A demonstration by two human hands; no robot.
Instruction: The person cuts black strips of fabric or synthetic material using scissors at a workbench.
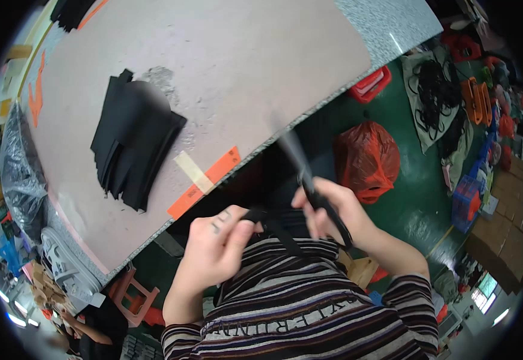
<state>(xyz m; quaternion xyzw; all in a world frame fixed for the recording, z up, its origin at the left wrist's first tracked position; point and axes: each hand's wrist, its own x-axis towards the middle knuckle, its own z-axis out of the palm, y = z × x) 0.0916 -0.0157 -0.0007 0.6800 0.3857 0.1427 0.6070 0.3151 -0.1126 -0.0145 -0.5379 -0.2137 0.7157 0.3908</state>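
Note:
Close to my lap, my left hand (216,243) is closed, with thumb and fingers pinching a black fabric strip (281,233). My right hand (342,213) grips a pair of scissors (300,162) by the black handles. Motion smears the blades, which point up and away toward the table edge. On the table (237,66) lies a fanned stack of black fabric strips (135,138), partly blurred. Orange tape (222,165) and a piece of cream tape (192,171) are stuck near the table's front edge.
A red plastic bag (366,159) stands on the green floor to the right, below a red basket (372,84). Black straps (435,90) lie on a cloth farther right. At lower left are a pink stool (132,294) and another person (96,327).

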